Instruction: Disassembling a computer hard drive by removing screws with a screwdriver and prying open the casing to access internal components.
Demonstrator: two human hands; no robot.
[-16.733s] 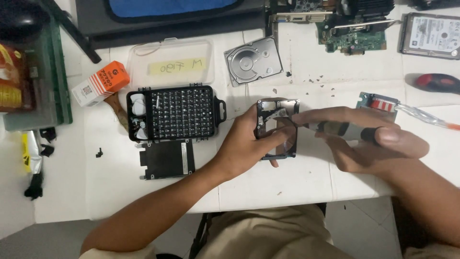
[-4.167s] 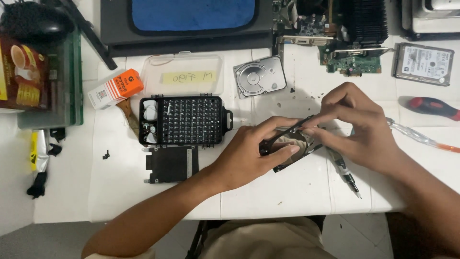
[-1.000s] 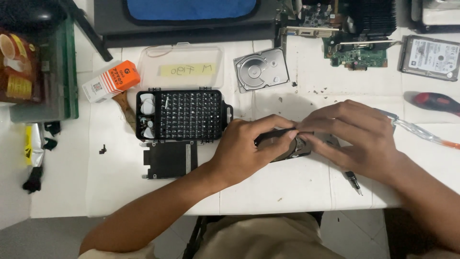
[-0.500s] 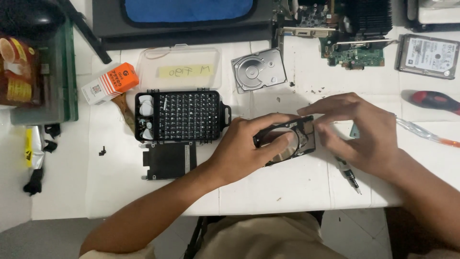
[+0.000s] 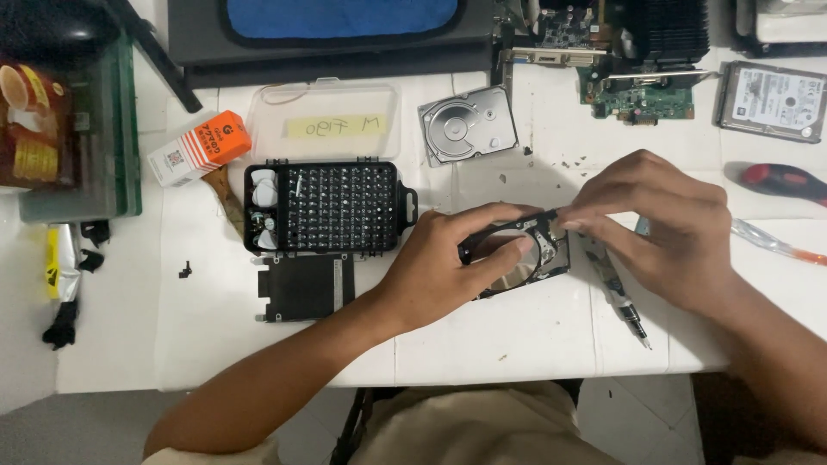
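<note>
My left hand clamps the small opened black hard drive with its shiny platter near the white tabletop's front edge, long axis tilted up rightward. My right hand pinches at its upper right corner, touching; both equally close.

A black bit case is set near the table's middle, an orange box beside it. A circuit board and a red-handled screwdriver are seen toward the far right corner.
</note>
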